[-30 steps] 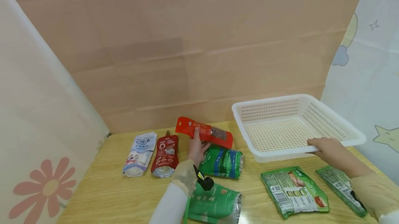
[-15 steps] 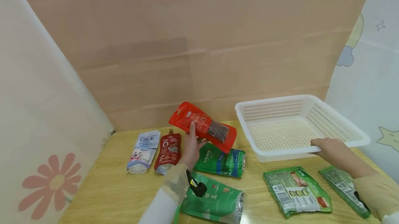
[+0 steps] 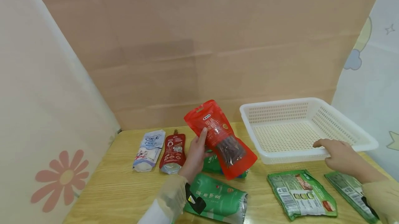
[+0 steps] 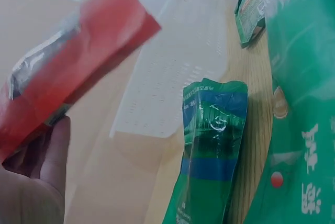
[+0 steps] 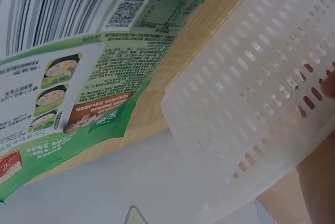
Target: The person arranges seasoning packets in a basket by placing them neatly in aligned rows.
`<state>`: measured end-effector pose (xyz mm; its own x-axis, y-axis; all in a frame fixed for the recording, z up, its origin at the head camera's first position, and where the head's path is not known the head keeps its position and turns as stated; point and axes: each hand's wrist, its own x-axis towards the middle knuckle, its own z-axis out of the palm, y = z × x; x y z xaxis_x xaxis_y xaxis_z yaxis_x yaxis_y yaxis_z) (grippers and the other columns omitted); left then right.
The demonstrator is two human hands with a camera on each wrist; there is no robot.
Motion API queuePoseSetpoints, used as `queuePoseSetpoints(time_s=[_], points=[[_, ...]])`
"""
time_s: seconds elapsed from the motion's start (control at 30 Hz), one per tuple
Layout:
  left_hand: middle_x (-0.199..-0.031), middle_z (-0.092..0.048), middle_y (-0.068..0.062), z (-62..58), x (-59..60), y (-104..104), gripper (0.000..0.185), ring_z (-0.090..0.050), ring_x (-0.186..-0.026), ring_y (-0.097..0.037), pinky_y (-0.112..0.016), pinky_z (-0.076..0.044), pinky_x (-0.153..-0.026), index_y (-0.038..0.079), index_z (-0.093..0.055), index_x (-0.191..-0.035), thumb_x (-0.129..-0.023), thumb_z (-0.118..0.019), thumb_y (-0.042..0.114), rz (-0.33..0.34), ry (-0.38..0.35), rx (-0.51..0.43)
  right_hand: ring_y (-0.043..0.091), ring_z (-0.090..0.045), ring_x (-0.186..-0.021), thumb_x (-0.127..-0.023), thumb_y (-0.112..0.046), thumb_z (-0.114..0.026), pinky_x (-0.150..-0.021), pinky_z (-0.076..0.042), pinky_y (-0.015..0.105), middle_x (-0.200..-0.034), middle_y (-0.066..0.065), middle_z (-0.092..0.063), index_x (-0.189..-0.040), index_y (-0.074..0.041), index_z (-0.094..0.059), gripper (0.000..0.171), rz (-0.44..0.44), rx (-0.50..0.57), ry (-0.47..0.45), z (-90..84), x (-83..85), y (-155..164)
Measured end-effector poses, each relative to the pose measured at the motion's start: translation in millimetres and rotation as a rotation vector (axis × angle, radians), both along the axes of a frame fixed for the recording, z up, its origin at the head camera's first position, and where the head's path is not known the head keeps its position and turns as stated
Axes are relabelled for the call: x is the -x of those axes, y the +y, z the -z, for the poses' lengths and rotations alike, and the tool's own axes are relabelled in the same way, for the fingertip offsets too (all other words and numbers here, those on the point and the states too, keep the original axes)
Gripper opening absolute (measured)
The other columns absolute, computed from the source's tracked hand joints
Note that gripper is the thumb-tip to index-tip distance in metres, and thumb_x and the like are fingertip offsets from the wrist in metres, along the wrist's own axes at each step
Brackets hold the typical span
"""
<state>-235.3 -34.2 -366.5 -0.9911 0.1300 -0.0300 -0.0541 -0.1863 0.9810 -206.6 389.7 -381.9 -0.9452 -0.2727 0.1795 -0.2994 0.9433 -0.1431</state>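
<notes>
My left hand (image 3: 196, 156) grips a red food pouch (image 3: 230, 149) by its side, the thumb lying across the printed front. Dark dried strips show through the pouch's clear window. It is held above a green and blue pouch (image 4: 214, 145), partly covering it in the head view. At the right, my right hand (image 3: 341, 156) holds the near rim of a white plastic basket (image 3: 290, 157), fingers over the edge. Inside the basket only its perforated floor shows. In the right wrist view, part of the right hand (image 5: 319, 182) appears beside the basket wall (image 5: 230, 93).
A white pouch (image 3: 149, 151) and a dark red spouted pouch (image 3: 173, 152) lie at the left. A green pouch (image 3: 218, 196) lies near the front. Two green packets, one flat (image 3: 302, 196) and one by the right forearm (image 3: 350, 194), lie before the basket. A papered wall (image 3: 156, 78) stands behind.
My left hand has lifted the red food pouch off the table and brought it nearer, turning it more upright with its front towards me. The right hand stays at the basket rim.
</notes>
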Motion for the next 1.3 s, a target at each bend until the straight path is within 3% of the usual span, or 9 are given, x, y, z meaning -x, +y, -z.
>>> queuePoseSetpoints(time_s=[0.17,0.27,0.4,0.5,0.57,0.7,0.8,0.9,1.3], points=[[-0.121,-0.065,-0.019,-3.6,-4.2,2.4,0.060,-0.070,-0.099,-0.022,-0.037,-0.058,-0.080,0.001,-0.049,-0.131,-0.098,-0.043,0.050,0.050,0.047,0.040,0.049,-0.055,-0.097,-0.063,0.022,-0.039,-0.068,-0.043,0.045,-0.113,0.031,-0.059,-0.117,0.008,-0.054,0.058,0.028,0.065,0.170,-7.0,-4.5,-1.8],[-0.118,-0.066,-0.018,-5.8,-6.0,3.8,0.059,-0.070,-0.095,-0.017,-0.034,-0.058,-0.077,0.000,-0.051,-0.130,-0.098,-0.044,0.049,0.078,0.064,0.058,0.027,-0.054,-0.072,-0.075,0.018,-0.035,-0.054,-0.034,0.030,-0.117,0.032,-0.055,-0.121,0.007,-0.052,0.051,0.094,0.187,0.256,-18.2,-11.7,-13.8],[-0.118,-0.066,-0.017,-7.7,-9.4,6.1,0.062,-0.069,-0.093,-0.014,-0.034,-0.058,-0.078,-0.001,-0.050,-0.130,-0.097,-0.046,0.051,0.104,0.058,0.060,-0.014,-0.034,-0.060,-0.093,-0.001,-0.037,-0.044,-0.029,0.021,-0.113,-0.023,-0.059,-0.122,0.001,-0.056,0.034,0.136,0.433,0.264,-30.4,-19.2,-39.2],[-0.119,-0.065,-0.018,-8.6,-13.1,8.2,0.064,-0.068,-0.095,-0.016,-0.037,-0.057,-0.080,-0.001,-0.049,-0.130,-0.096,-0.046,0.053,0.127,0.035,0.068,-0.027,-0.043,-0.078,-0.100,-0.013,-0.042,-0.055,-0.045,0.014,-0.100,-0.048,-0.041,-0.123,0.002,-0.055,0.030,0.089,0.610,0.121,-35.7,-20.7,-63.0],[-0.120,-0.064,-0.019,-9.2,-16.1,10.1,0.066,-0.068,-0.097,-0.018,-0.039,-0.057,-0.081,-0.001,-0.049,-0.130,-0.095,-0.046,0.054,0.157,0.029,0.088,-0.022,-0.052,-0.088,-0.102,-0.019,-0.042,-0.070,-0.050,0.012,-0.100,-0.043,-0.050,-0.127,0.007,-0.051,0.037,0.033,0.738,-0.048,-39.0,-21.6,-79.7],[-0.120,-0.063,-0.022,-9.4,-23.3,15.8,0.064,-0.068,-0.098,-0.020,-0.039,-0.058,-0.078,0.000,-0.050,-0.131,-0.096,-0.044,0.053,0.265,0.034,0.136,-0.008,-0.062,-0.098,-0.104,-0.029,-0.037,-0.083,-0.055,0.022,-0.119,-0.005,-0.067,-0.137,0.014,-0.037,0.054,-0.075,0.955,-0.403,-43.9,-26.3,-111.8],[-0.119,-0.063,-0.023,-9.4,-30.6,21.7,0.060,-0.068,-0.096,-0.019,-0.036,-0.059,-0.074,0.001,-0.052,-0.131,-0.097,-0.044,0.050,0.364,0.043,0.165,-0.002,-0.064,-0.103,-0.105,-0.033,-0.030,-0.088,-0.055,0.026,-0.132,0.025,-0.056,-0.140,0.019,-0.026,0.063,-0.163,1.028,-0.570,-45.6,-31.4,-129.3],[-0.116,-0.065,-0.021,-9.8,-38.1,28.1,0.057,-0.069,-0.094,-0.020,-0.035,-0.059,-0.070,0.003,-0.055,-0.128,-0.097,-0.046,0.049,0.430,0.053,0.195,0.004,-0.065,-0.105,-0.105,-0.037,-0.027,-0.090,-0.054,0.029,-0.131,0.027,-0.056,-0.139,0.022,-0.019,0.069,-0.225,1.069,-0.695,-45.7,-35.8,-139.4],[-0.106,-0.071,-0.017,-11.8,-45.8,38.3,0.054,-0.072,-0.083,-0.028,-0.036,-0.059,-0.068,0.006,-0.064,-0.118,-0.094,-0.050,0.052,0.512,0.036,0.284,0.019,-0.069,-0.097,-0.100,-0.028,-0.047,-0.082,-0.057,0.041,-0.109,0.001,-0.067,-0.134,0.011,-0.031,0.054,-0.172,1.059,-0.764,-48.6,-45.9,-147.8]])
